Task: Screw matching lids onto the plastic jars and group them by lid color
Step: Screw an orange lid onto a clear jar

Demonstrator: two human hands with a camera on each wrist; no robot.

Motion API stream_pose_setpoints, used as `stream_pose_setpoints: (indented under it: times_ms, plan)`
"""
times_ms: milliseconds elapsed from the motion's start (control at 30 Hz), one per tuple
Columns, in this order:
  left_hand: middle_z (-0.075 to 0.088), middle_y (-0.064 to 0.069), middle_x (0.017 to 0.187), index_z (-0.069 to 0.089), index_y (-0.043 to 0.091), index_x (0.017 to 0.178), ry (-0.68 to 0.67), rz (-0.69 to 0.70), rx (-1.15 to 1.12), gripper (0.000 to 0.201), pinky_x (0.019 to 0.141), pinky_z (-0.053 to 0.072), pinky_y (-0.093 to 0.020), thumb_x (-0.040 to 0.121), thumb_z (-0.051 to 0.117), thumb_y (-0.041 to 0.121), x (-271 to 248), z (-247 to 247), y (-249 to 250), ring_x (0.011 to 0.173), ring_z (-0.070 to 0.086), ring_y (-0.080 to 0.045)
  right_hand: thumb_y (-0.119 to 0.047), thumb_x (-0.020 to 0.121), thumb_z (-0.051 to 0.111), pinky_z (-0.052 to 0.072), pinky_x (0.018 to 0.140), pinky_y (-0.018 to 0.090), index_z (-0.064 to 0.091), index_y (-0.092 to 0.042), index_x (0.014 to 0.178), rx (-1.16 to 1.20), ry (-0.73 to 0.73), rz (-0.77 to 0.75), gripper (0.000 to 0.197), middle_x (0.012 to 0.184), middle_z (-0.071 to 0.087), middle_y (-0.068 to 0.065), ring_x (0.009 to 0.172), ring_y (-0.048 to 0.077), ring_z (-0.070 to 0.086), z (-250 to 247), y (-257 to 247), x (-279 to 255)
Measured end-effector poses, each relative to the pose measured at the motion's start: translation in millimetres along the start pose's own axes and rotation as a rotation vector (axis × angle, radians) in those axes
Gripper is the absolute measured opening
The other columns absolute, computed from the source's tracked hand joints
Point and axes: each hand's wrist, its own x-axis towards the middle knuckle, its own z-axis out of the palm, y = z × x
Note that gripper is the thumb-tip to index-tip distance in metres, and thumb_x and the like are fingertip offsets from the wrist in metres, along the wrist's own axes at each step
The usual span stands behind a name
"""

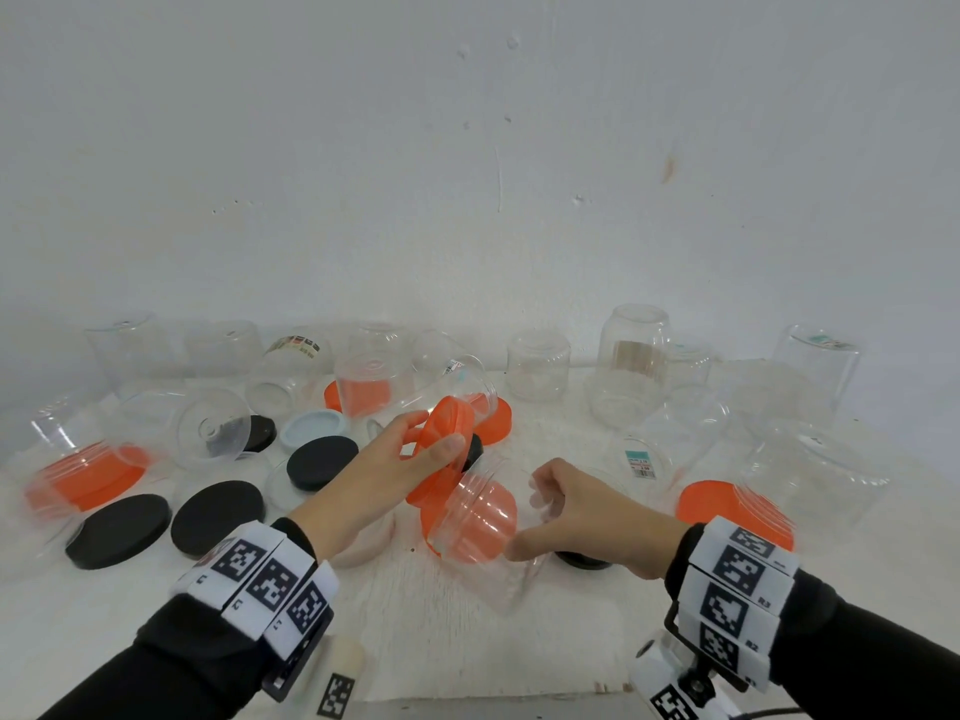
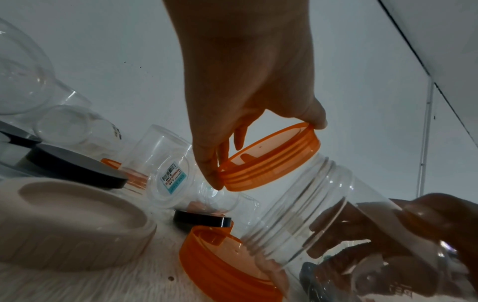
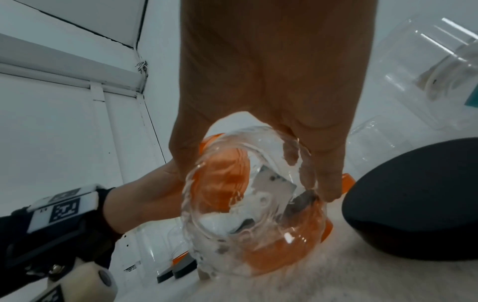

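Observation:
My left hand [image 1: 431,433] pinches an orange screw lid [image 1: 447,426] by its rim between thumb and fingers, open side turned toward the jar. My right hand [image 1: 524,522] grips a clear plastic jar [image 1: 480,522] by its base end, lying tilted with its threaded mouth up and to the left. In the left wrist view the orange lid [image 2: 269,157] sits at an angle just off the jar's neck [image 2: 325,169]; contact cannot be told. The right wrist view looks through the jar's bottom [image 3: 248,194] at the orange behind it.
A second orange lid [image 2: 220,261] lies under the held jar. Black lids [image 1: 118,530] [image 1: 218,517] [image 1: 322,462], a pale blue lid [image 1: 316,428] and a beige lid [image 2: 64,220] lie at the left. Another black lid [image 3: 419,194] lies by my right hand. Several clear jars, some orange-lidded [image 1: 83,470] [image 1: 737,511], crowd the back and sides.

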Motion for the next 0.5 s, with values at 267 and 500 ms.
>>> stream_pose_setpoints:
  times_ms: [267,500]
  plan:
    - [0.043,0.037,0.105,0.036,0.043,0.124,-0.001,0.012,0.023,0.085,0.055,0.043,-0.005,0.051,0.054,0.081,-2.7,1.0,9.0,0.09,0.05,0.014,-0.055,0.049,0.082,0.045,0.088,0.022,0.026,-0.031,0.14,-0.006,-0.071,-0.026,0.109,0.114,0.036,-0.013,0.109,0.004,0.046,11.7,5.1,0.9]
    - [0.042,0.018,0.129,0.03,0.028,0.148,-0.025,-0.016,0.061,0.112,0.077,0.042,-0.014,0.051,0.055,0.078,-1.3,0.5,12.2,0.109,0.049,-0.006,-0.051,0.051,0.085,0.05,0.089,0.028,0.032,-0.027,0.131,-0.039,-0.059,-0.017,0.098,0.118,0.049,-0.01,0.104,0.008,0.054,11.2,5.3,7.0]
